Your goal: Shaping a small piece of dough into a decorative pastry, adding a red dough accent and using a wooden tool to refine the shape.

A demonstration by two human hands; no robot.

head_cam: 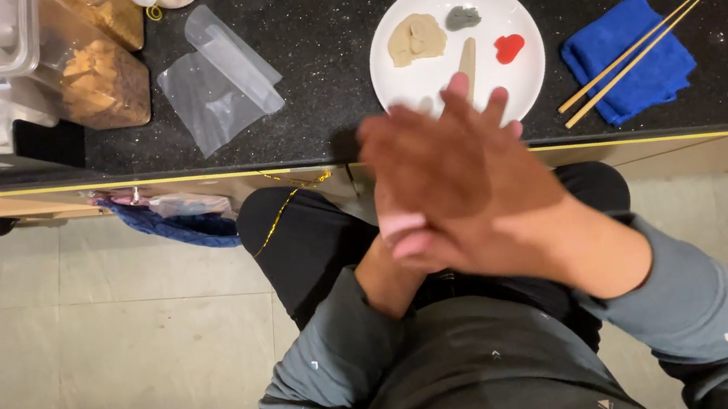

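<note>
The dark speckled surface (320,13) is carrying everything; the person is sitting just in front of its edge.

A white plate (405,87) is lying near that edge. It is holding a tan lump (414,38), a smaller grey lump (461,17), a red lump (508,48) and a flat wooden stick (466,60). The stick's long axis is running roughly away from the person, wider end pointing toward the far side.

A blue cloth (637,75) with two chopsticks (635,56) across it is lying to the right of the plate; a clear plastic bag (217,88) is lying to its left.

The right hand (464,182) is pressing flat, fingers extended, over the left hand (398,247), above the lap. A pale pink piece (402,225) is showing between the palms; its long axis cannot be told.

Judgement: the pink piece is mid-working; the three lumps look unfinished, nothing assembled yet.

Grip: both hands are pressing palm to palm on the pink piece, fingers not curled.
</note>
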